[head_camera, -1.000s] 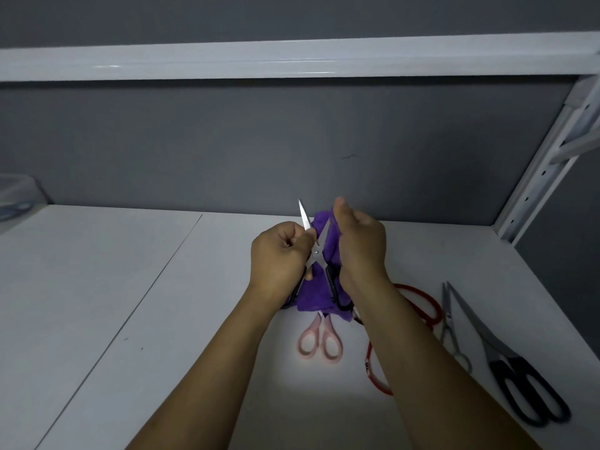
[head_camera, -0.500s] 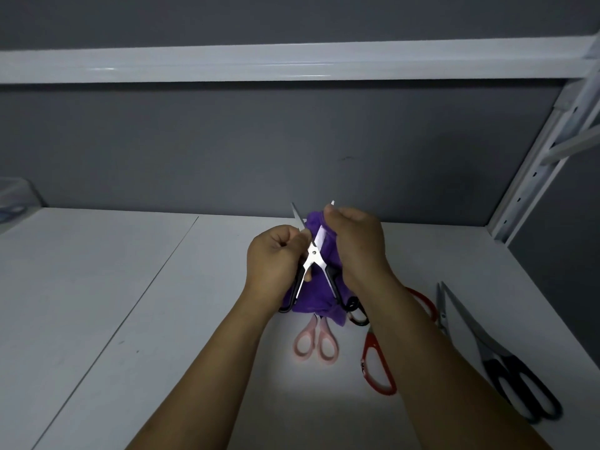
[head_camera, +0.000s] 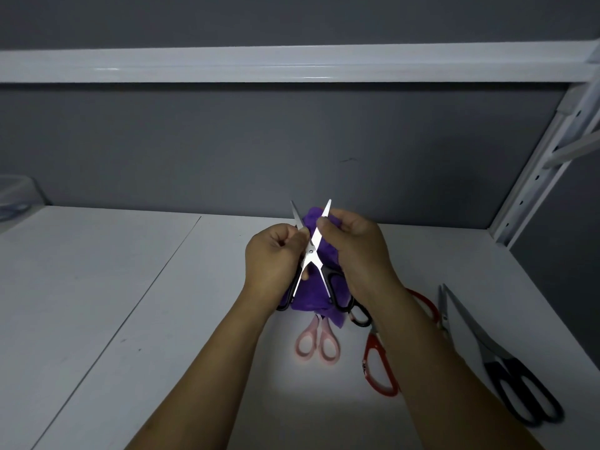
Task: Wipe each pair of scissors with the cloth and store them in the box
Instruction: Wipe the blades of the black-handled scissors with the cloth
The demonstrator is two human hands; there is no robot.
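Note:
A small pair of black-handled scissors [head_camera: 311, 251] is held up over the shelf with its blades spread in an X. My left hand [head_camera: 274, 259] grips its left handle and blade. My right hand [head_camera: 355, 251] holds a purple cloth [head_camera: 310, 295] and pinches the right blade through it, near the tip. Pink-handled scissors [head_camera: 317, 344], red-handled scissors [head_camera: 378, 368], a slim silver pair [head_camera: 442, 306] and large black-handled scissors [head_camera: 506, 375] lie on the white shelf [head_camera: 130, 319]. The clear box [head_camera: 16, 198] sits at the far left edge.
A grey back wall stands behind the shelf, with a white upper shelf edge [head_camera: 292, 64] overhead. A white perforated upright [head_camera: 535, 177] rises at the right. Another black handle [head_camera: 360, 315] peeks out under my right wrist.
The scissors' blades have opened wider into an X. My right hand with the cloth slid up along the right blade toward its tip.

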